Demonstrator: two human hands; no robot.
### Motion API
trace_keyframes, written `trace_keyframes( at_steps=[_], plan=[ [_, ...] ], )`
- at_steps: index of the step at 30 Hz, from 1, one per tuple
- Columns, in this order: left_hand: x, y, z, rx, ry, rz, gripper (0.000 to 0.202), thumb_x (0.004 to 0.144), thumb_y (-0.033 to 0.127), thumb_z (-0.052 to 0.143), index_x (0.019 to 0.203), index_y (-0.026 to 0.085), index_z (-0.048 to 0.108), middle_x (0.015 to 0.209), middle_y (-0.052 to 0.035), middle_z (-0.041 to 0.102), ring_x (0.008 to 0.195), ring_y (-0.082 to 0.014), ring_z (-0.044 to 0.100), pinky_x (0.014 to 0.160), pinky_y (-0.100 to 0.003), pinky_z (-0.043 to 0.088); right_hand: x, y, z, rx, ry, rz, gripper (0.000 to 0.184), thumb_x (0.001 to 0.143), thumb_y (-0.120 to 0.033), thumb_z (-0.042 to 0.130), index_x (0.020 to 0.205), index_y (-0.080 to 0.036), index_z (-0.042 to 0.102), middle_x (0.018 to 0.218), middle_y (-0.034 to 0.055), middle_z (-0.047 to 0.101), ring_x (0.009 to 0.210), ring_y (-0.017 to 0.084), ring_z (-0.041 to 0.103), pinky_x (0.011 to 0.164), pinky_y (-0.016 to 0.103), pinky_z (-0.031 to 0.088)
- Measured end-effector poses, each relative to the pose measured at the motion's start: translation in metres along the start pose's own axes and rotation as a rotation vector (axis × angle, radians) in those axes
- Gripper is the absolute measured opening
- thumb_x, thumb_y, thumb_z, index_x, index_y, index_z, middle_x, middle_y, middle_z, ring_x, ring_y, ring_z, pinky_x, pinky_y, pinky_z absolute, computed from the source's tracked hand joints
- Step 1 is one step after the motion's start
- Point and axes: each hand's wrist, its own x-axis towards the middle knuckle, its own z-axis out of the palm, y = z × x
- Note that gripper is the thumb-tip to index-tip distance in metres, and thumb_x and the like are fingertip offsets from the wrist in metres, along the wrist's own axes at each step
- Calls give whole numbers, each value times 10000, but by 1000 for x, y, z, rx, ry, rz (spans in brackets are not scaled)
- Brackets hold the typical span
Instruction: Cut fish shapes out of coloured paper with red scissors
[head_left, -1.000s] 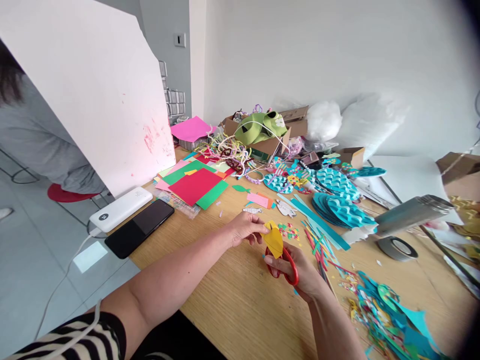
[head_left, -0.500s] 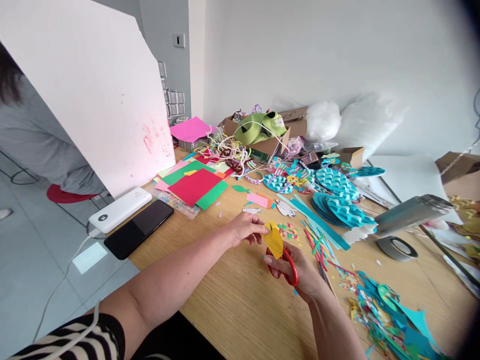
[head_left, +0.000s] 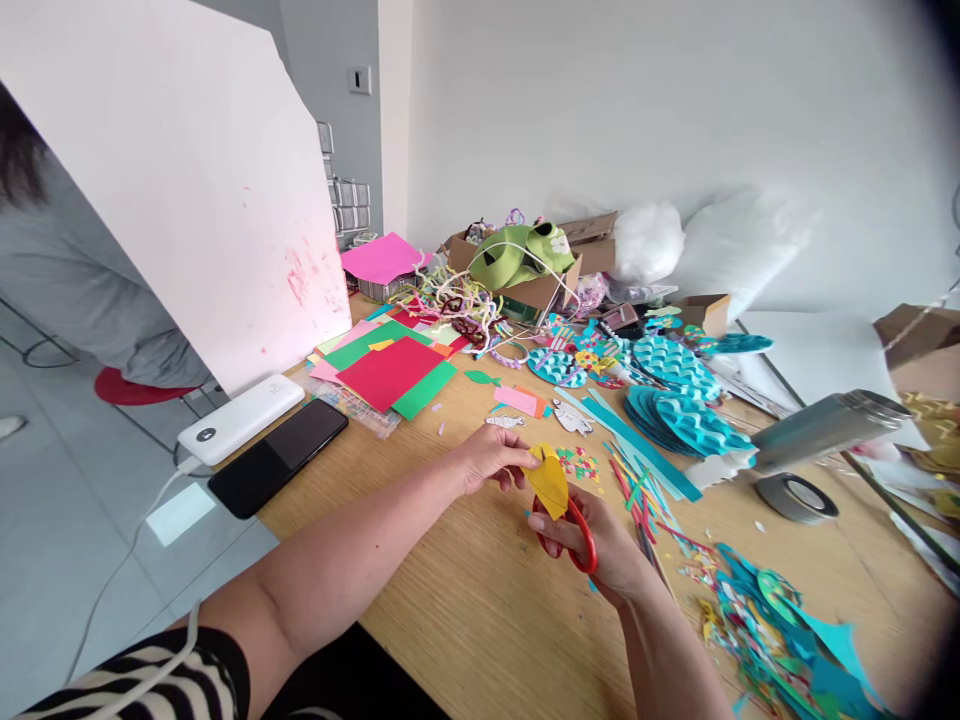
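Between finger and thumb, my left hand (head_left: 491,460) pinches the upper left end of a small piece of yellow paper (head_left: 550,486). My right hand (head_left: 596,545) has its fingers in the red handles of a pair of scissors (head_left: 586,540). The scissor blades are hidden behind the yellow paper, so I cannot see how far they are spread. Just beyond lie small confetti bits (head_left: 577,462), a white paper fish (head_left: 505,422) and a white paper cut-out (head_left: 572,417). A green paper fish (head_left: 481,377) rests farther back, near pink and orange slips (head_left: 517,401).
Coloured sheets (head_left: 394,372), a phone (head_left: 279,458) and a white power bank (head_left: 241,417) sit on the left. Rightward are blue wavy paper plates (head_left: 682,425), a metal bottle (head_left: 829,430), a tape roll (head_left: 796,497) and paper scraps (head_left: 795,620). A person (head_left: 67,270) is behind the white board (head_left: 180,170).
Almost nothing differs. The yellow paper has turned very slightly at the scissors, while both hands keep their places and their hold.
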Motion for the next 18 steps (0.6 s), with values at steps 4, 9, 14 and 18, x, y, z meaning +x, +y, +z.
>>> trace_keyframes(
  at_steps=[4,9,14,18],
  plan=[
    [1,0,0,-3,3,-5,319,542,327,769,726,120,611,596,14,598,456,-79,534,410,-194,295,0,-2,1,-3,-5,3,439,574,-461,860,732,-186,557,542,-41,544,452,101,458,433,232,316],
    [1,0,0,1,2,-6,311,541,328,758,728,127,613,595,11,601,457,-80,537,408,-190,300,0,-1,1,5,1,-7,441,575,-472,857,730,-188,557,542,-44,539,447,98,446,433,234,318],
    [1,-1,0,9,11,-12,343,536,358,779,731,127,617,597,14,595,461,-73,527,418,-186,294,0,-2,2,9,14,6,462,556,-488,863,745,-194,562,545,-45,538,452,105,456,439,240,319],
    [1,-2,0,6,1,-6,359,524,364,789,731,125,618,595,11,597,461,-78,531,415,-188,289,0,-4,2,10,13,9,474,554,-484,865,779,-191,569,540,-48,538,449,103,449,441,240,314]
  ],
)
